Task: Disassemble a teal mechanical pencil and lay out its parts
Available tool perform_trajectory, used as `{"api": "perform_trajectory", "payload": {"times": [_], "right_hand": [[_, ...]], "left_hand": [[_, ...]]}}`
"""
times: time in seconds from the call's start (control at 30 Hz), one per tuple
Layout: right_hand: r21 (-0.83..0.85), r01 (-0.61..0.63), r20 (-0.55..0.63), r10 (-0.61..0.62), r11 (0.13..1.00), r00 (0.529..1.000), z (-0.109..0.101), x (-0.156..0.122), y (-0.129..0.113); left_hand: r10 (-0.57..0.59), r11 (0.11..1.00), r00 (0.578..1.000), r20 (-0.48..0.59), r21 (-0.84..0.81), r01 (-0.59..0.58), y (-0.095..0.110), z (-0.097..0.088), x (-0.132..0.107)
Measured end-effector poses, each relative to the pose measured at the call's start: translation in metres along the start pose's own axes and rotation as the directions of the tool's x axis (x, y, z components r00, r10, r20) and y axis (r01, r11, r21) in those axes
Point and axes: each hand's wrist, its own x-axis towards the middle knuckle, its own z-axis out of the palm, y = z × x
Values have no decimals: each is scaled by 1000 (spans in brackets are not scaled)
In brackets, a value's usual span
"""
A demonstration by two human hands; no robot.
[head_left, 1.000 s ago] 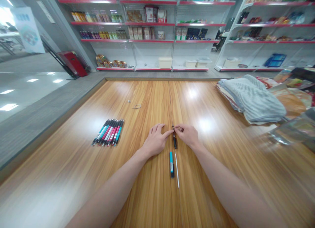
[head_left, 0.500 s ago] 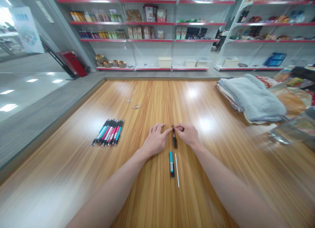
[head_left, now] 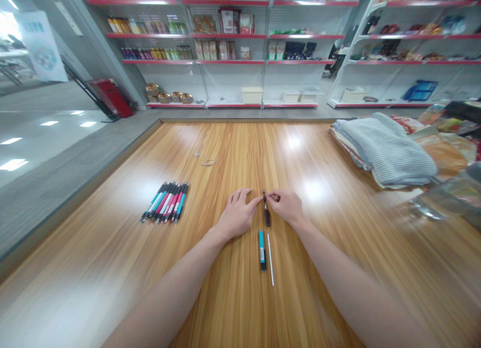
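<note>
Straight ahead on the wooden table, a slim black pen part lies along the seam between my two hands. My left hand rests beside it with fingers apart, and its outstretched thumb touches the part's far end. On the other side, the fingertips of my right hand are pinched together close to that same end; whatever is between them is too small to make out. Nearer to me lie a turquoise and black pen barrel and, just right of it, a thin white refill tube.
At left, several pens lie side by side. A thin ring-shaped loop and a tiny silvery piece sit farther back. Folded grey cloth and a clear container occupy the right side. Stocked shelves stand beyond the table.
My right fingertips have curled in slightly at the pen part's far end. Otherwise the hands and the things on the table keep their places.
</note>
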Motion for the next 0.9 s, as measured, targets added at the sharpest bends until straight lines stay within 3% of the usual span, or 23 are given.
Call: {"api": "perform_trajectory", "payload": {"times": [0.9], "right_hand": [[33, 25, -24, -24, 999, 999, 3, 0, 4]], "left_hand": [[-12, 1000, 1000, 8, 16, 12, -2, 1, 0]]}}
